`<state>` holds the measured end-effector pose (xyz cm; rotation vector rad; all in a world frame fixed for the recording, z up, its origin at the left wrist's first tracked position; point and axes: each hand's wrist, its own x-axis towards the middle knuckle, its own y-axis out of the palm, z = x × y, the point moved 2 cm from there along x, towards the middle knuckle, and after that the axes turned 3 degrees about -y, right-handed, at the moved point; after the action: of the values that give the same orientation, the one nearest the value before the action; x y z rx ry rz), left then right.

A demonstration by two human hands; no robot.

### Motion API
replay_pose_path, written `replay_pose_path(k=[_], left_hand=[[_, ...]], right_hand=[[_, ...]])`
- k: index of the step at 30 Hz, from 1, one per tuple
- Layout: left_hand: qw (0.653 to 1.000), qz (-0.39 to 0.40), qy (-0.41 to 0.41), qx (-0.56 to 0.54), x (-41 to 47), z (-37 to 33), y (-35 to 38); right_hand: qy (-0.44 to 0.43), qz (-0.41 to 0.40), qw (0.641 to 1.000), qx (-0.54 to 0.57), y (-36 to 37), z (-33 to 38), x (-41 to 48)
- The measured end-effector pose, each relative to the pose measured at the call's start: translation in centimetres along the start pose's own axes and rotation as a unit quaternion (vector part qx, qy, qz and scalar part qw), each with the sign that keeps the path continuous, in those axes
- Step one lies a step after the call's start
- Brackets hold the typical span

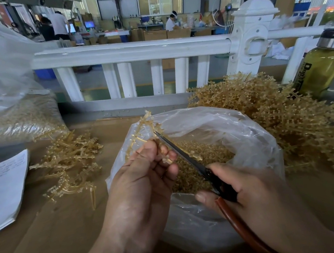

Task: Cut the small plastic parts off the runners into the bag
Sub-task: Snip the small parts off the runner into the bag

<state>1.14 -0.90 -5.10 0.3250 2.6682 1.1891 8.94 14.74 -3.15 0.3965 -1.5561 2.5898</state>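
My left hand (pixel 144 180) pinches the runner (pixel 144 118) above the bag (pixel 252 135); my right hand (pixel 253 187) grips scissors (pixel 175 148), blade tips against it.

I see one thin tan runner (pixel 140 132) standing up over the open clear bag (pixel 242 132), the scissors (pixel 184 155) tip touching it. Little tan parts (pixel 194 176) lie inside the bag. A big runner pile (pixel 281 113) sits right of the bag and a small runner pile (pixel 70 154) sits left.

Bare brown cardboard tabletop (pixel 60 230) lies open at near left, between a white paper stack (pixel 5 189) and the open clear plastic bag (pixel 246 136). A heap of tan plastic runners (pixel 293 120) crowds the right; a white fence railing (pixel 128 51) closes the far side.
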Motion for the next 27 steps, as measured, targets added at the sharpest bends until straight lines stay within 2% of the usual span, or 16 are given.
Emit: replay_pose_path(k=[11,20,23,27], left_hand=[[0.999,0.009,0.033,0.037,0.2,0.0,-0.2],[0.982,-0.003,0.121,0.148,-0.3,-0.5,-0.2],[0.985,0.034,0.09,0.143,-0.2,-0.8,-0.1],[0.99,0.091,-0.002,0.111,0.1,-2.1,-0.5]], right_hand=[[0.008,0.009,1.0,0.022,0.0,-0.1,0.0],[0.021,0.028,0.998,0.042,0.1,-0.4,0.1],[0.024,0.019,0.998,0.049,0.1,-0.7,0.1],[0.01,0.001,0.998,0.069,-0.2,-1.3,0.2]])
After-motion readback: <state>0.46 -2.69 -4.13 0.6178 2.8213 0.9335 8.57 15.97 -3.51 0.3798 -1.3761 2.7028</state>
